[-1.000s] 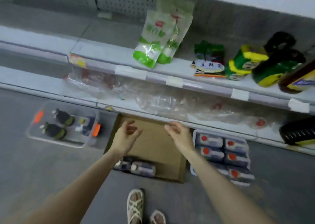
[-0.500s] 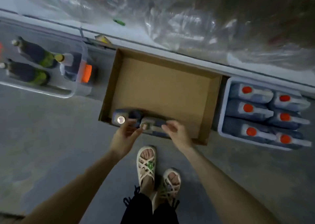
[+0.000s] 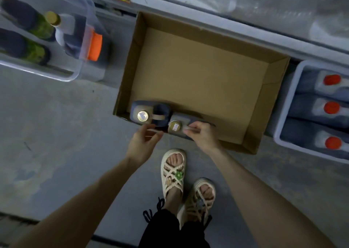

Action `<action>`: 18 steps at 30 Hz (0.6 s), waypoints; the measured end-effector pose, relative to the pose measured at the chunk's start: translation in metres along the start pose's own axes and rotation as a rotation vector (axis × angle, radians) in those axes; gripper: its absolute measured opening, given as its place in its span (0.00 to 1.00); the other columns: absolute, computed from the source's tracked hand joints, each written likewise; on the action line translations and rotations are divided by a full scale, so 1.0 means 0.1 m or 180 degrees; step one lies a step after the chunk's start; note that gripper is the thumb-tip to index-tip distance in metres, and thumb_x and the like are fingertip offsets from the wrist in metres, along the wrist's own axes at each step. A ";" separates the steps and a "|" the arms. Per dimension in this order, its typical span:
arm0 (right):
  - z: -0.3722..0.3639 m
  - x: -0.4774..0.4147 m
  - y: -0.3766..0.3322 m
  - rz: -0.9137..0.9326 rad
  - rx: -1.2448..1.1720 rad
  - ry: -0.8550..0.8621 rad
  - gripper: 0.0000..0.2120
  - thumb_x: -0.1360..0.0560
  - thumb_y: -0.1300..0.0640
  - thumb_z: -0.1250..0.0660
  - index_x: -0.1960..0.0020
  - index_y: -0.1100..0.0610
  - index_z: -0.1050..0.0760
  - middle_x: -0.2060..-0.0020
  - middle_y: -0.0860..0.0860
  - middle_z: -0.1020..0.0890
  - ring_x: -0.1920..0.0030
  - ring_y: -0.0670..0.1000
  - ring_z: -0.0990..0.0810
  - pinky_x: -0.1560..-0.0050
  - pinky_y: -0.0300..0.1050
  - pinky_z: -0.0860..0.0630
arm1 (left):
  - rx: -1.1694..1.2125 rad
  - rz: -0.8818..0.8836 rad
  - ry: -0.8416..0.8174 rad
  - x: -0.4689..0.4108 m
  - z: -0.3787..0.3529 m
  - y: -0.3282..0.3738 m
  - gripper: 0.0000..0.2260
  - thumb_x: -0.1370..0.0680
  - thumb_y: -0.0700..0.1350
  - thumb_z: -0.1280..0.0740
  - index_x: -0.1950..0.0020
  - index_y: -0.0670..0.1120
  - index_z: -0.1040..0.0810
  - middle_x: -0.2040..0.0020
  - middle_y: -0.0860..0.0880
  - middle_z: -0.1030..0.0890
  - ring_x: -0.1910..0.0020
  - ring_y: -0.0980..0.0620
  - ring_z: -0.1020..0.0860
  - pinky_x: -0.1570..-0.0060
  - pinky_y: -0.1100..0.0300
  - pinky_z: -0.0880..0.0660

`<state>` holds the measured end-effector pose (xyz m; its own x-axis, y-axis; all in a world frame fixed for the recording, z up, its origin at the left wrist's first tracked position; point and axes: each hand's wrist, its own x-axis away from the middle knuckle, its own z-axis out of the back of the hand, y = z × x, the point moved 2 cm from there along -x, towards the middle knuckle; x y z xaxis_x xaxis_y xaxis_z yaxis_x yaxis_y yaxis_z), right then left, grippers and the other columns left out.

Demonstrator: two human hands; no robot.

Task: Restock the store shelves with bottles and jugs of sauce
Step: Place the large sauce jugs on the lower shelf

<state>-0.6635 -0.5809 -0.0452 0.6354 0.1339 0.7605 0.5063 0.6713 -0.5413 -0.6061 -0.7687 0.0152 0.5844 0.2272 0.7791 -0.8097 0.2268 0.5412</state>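
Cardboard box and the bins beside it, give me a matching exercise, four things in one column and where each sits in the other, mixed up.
Things:
1. gold-capped jugs
2. red-capped jugs
3. green-labelled bottles
4. right hand

Places:
A. in the clear bin left of the cardboard box
B. on the handle of the right-hand gold-capped jug
C. in the near left corner of the cardboard box
D. in the white tray right of the cardboard box

Pairs: 1-C, 2-D, 3-A, 4-B
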 end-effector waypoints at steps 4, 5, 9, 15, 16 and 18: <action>0.17 0.11 -0.13 0.0006 -0.0243 0.0109 0.08 0.27 0.54 0.27 0.52 0.58 0.20 0.60 0.50 0.19 0.56 0.49 0.22 0.57 0.40 0.28 | -0.0038 -0.0031 -0.0066 0.04 0.07 0.11 0.11 0.22 0.47 0.34 0.41 0.49 0.28 0.53 0.53 0.22 0.54 0.57 0.22 0.58 0.65 0.27; 0.24 0.18 -0.17 0.0011 -0.0269 0.0153 0.07 0.27 0.54 0.27 0.53 0.57 0.20 0.61 0.49 0.20 0.56 0.48 0.23 0.57 0.39 0.29 | -0.0041 -0.0042 -0.0105 0.09 0.08 0.16 0.11 0.22 0.48 0.34 0.41 0.49 0.29 0.53 0.53 0.22 0.53 0.57 0.22 0.58 0.66 0.27; 0.62 0.53 -0.43 0.0034 -0.0402 0.0264 0.08 0.27 0.52 0.27 0.52 0.53 0.23 0.61 0.46 0.21 0.58 0.47 0.23 0.59 0.34 0.29 | -0.0071 -0.0122 -0.0246 0.34 0.14 0.52 0.17 0.23 0.50 0.33 0.36 0.48 0.29 0.48 0.50 0.22 0.50 0.54 0.22 0.55 0.64 0.26; 1.56 1.38 -1.18 0.0126 -0.0711 0.0455 0.10 0.30 0.53 0.24 0.53 0.46 0.24 0.55 0.46 0.20 0.49 0.50 0.21 0.43 0.48 0.24 | 0.0137 -0.0580 -0.0606 1.03 0.31 1.59 0.29 0.31 0.54 0.26 0.34 0.46 0.30 0.48 0.48 0.20 0.48 0.51 0.21 0.50 0.60 0.23; 1.76 1.57 -1.33 0.0185 -0.0722 0.0527 0.10 0.30 0.53 0.24 0.53 0.45 0.23 0.53 0.48 0.18 0.47 0.52 0.20 0.41 0.53 0.24 | 0.0132 -0.0662 -0.0668 1.17 0.35 1.81 0.31 0.33 0.55 0.26 0.33 0.48 0.30 0.47 0.49 0.21 0.47 0.51 0.21 0.49 0.58 0.24; 2.12 1.89 -1.64 0.0354 -0.0712 0.0633 0.10 0.30 0.54 0.24 0.52 0.47 0.21 0.50 0.50 0.17 0.46 0.53 0.19 0.40 0.53 0.24 | 0.0073 -0.0865 -0.0810 1.41 0.41 2.20 0.31 0.31 0.51 0.24 0.32 0.50 0.32 0.44 0.48 0.23 0.45 0.51 0.23 0.47 0.55 0.24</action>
<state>-0.7499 -0.5111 0.2638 0.7845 0.0374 0.6190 0.5289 0.4807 -0.6994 -0.7038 -0.7260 0.2572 0.7484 -0.0816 0.6582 -0.6296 0.2245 0.7438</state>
